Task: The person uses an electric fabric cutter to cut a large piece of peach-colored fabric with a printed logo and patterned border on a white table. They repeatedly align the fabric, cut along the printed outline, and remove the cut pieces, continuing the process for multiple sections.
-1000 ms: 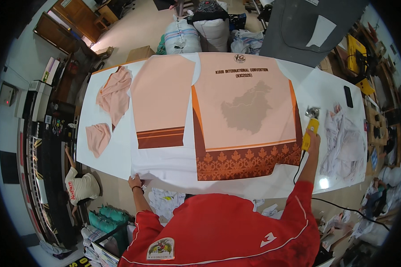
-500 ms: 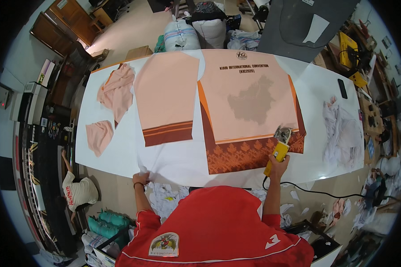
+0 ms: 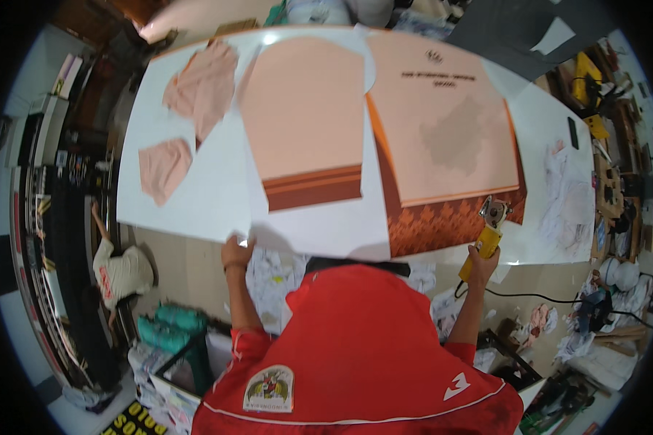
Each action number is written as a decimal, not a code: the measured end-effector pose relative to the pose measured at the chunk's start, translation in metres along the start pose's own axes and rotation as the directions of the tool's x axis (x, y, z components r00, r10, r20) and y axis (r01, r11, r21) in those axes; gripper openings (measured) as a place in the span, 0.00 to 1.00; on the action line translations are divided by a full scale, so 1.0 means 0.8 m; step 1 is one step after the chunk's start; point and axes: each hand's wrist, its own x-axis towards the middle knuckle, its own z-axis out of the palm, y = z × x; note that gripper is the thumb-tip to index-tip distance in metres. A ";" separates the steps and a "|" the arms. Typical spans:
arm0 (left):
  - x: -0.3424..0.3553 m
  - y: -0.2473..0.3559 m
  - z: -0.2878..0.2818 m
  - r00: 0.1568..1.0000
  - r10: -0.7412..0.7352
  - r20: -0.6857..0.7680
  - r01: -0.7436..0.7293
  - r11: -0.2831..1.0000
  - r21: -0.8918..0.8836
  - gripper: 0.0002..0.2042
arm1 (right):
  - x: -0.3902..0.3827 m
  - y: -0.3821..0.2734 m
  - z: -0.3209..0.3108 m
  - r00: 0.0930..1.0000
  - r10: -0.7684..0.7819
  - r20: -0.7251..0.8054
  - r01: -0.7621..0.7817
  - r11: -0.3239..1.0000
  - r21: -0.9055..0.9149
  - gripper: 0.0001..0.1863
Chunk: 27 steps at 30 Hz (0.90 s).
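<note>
My right hand is wrapped round the yellow body of an electric rotary fabric cutter. Its metal head lies over the patterned hem of a peach shirt panel with an orange edge and a brown-orange leaf-pattern band. At the near table edge, the fingers of my left hand are closed on the corner of a white sheet. A peach sleeve piece with a striped brown hem lies on that sheet, left of the panel. The left fingertips are partly blurred.
Crumpled peach fabric and a smaller peach scrap lie on the table's left. A phone and crumpled white sheets are at the right. The cutter's black cord trails off right. Another person bends at far left.
My view has shifted and turned, so the table sits higher in it. The cutter has moved back slightly toward me and right over the hem. My left hand stays at the sheet's edge.
</note>
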 end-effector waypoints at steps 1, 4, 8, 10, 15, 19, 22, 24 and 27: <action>0.014 0.049 -0.033 1.000 -0.016 -0.007 0.014 0.990 -0.141 0.23 | -0.031 0.007 -0.006 0.994 0.097 0.044 -0.095 0.994 -0.046 0.31; 0.057 0.059 -0.017 0.924 0.265 -0.276 -0.348 0.883 -0.314 0.27 | -0.098 0.006 -0.003 0.947 0.268 0.178 -0.243 0.959 -0.148 0.31; 0.082 0.063 0.011 0.797 0.459 -0.392 -0.527 0.846 -0.082 0.36 | -0.192 -0.005 0.018 0.901 0.294 0.320 -0.208 0.938 -0.278 0.33; 0.089 0.067 0.016 0.764 0.543 -0.349 -0.583 0.812 -0.015 0.39 | -0.231 -0.007 0.018 0.907 0.261 0.330 -0.117 0.910 -0.397 0.32; 0.087 0.061 0.026 0.769 0.524 -0.366 -0.577 0.816 -0.044 0.41 | -0.283 -0.017 0.022 0.899 0.187 0.396 0.062 0.841 -0.538 0.34; 0.087 0.066 0.024 0.774 0.514 -0.371 -0.577 0.813 -0.077 0.42 | -0.298 -0.011 0.026 0.925 0.174 0.337 0.076 0.787 -0.612 0.37; 0.093 0.053 0.034 0.751 0.529 -0.396 -0.597 0.800 -0.064 0.42 | -0.293 -0.019 0.031 0.912 0.171 0.374 0.119 0.760 -0.639 0.38; 0.095 0.056 0.031 0.736 0.544 -0.403 -0.612 0.789 -0.050 0.42 | -0.301 -0.020 0.036 0.925 0.088 0.369 0.181 0.752 -0.633 0.37; 0.089 0.061 0.021 0.746 0.533 -0.398 -0.601 0.797 -0.060 0.41 | -0.290 -0.038 0.039 0.903 0.123 0.411 0.157 0.797 -0.584 0.36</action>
